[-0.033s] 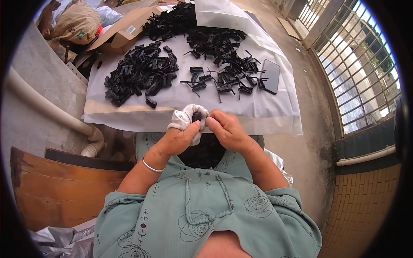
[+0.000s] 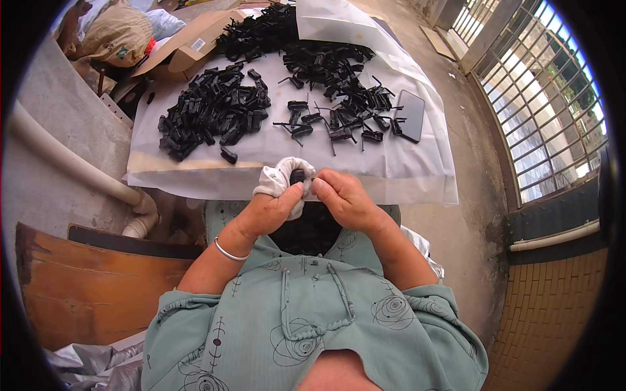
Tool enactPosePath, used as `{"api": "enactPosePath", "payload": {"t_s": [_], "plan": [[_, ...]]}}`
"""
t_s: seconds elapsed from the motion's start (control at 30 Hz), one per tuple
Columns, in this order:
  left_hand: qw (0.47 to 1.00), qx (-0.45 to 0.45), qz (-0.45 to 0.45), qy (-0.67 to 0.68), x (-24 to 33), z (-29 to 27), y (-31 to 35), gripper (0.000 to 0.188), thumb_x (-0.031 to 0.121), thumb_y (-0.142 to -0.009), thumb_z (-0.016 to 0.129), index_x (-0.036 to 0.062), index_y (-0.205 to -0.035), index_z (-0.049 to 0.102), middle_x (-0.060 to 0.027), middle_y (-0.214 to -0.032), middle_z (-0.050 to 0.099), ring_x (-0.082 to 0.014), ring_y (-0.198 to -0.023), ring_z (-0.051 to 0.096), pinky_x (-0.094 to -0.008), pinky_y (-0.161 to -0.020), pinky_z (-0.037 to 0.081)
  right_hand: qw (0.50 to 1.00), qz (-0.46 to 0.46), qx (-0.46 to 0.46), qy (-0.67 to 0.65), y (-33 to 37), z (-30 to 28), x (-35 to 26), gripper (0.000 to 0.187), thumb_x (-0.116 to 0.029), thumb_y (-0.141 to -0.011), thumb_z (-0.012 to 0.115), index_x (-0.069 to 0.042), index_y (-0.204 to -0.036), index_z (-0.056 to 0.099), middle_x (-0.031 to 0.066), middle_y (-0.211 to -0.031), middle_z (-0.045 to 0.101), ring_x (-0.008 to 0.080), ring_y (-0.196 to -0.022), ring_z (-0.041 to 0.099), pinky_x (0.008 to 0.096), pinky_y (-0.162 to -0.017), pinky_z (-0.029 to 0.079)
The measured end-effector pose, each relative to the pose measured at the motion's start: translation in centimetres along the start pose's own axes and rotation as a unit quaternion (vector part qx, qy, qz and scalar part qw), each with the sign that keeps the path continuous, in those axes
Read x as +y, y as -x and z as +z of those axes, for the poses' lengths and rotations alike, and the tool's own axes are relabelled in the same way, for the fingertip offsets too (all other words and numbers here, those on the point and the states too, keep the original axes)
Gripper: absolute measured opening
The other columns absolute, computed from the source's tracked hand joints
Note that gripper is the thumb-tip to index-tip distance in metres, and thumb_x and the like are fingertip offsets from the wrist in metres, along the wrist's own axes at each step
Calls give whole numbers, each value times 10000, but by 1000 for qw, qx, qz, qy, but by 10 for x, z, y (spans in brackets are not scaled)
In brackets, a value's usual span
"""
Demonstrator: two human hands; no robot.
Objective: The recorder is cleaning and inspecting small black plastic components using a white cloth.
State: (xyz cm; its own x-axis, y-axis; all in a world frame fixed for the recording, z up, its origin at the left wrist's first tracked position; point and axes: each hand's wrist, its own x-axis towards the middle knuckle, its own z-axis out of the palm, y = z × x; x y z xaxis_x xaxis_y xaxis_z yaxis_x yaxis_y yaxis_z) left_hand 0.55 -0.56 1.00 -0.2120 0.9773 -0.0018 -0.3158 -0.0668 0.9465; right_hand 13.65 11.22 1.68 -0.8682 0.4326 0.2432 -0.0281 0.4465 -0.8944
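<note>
Sitting at the near edge of a white sheet [image 2: 417,176] spread over a low surface, a person works a small black plastic piece [image 2: 298,176] between both hands. The left hand [image 2: 267,212] wears a white cloth wrap [image 2: 280,177] over its fingers and presses its thumb against the piece; the right hand [image 2: 342,199] has its fingers curled together, pinching the same piece from the other side. So the piece sits right at the sheet's near edge, clamped between the two hands.

On the sheet's left part lies a dense heap of black pieces [image 2: 212,111], seemingly the handled ones. Toward the sheet's middle and right, a looser scatter of black pieces [image 2: 339,107] with thin stems sticking out appears to await attention, and another dark pile [image 2: 261,29] sits at the far end. By that reading, the work looks roughly halfway along. A dark phone [image 2: 411,116] rests by the sheet's right edge, and a cardboard box [image 2: 189,45] lies beyond its far left corner.
</note>
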Motion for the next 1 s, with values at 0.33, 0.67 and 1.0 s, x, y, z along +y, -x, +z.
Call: {"api": "enactPosePath", "payload": {"t_s": [0.33,0.67,1.0], "plan": [[948,38,136,-285,-16,1,-8,225,10,-821,435,5,-1045,456,-94,-839,530,-192,-756,518,-313,-708,460,993,74,-89,-25,-6,2,6,248,-181,-922,477,15,-789,551,51,-656,522,109,-614,425,276,-582,403],[822,156,213,-505,-6,-39,-31,492,65,-810,513,-13,-1281,393,-220,-1192,490,-353,-1100,478,-357,-956,380,972,17,52,229,-18,3,37,221,-198,-876,545,2,-783,556,108,-732,606,236,-639,584,332,-595,460],[925,202,63,-317,-11,-39,-28,259,116,-875,521,30,-1120,530,-128,-1071,590,-254,-883,597,-328,-811,482,925,-13,200,322,-29,-9,78,133,-149,-820,594,-25,-805,548,123,-660,578,297,-584,569,392,-538,441]]}}
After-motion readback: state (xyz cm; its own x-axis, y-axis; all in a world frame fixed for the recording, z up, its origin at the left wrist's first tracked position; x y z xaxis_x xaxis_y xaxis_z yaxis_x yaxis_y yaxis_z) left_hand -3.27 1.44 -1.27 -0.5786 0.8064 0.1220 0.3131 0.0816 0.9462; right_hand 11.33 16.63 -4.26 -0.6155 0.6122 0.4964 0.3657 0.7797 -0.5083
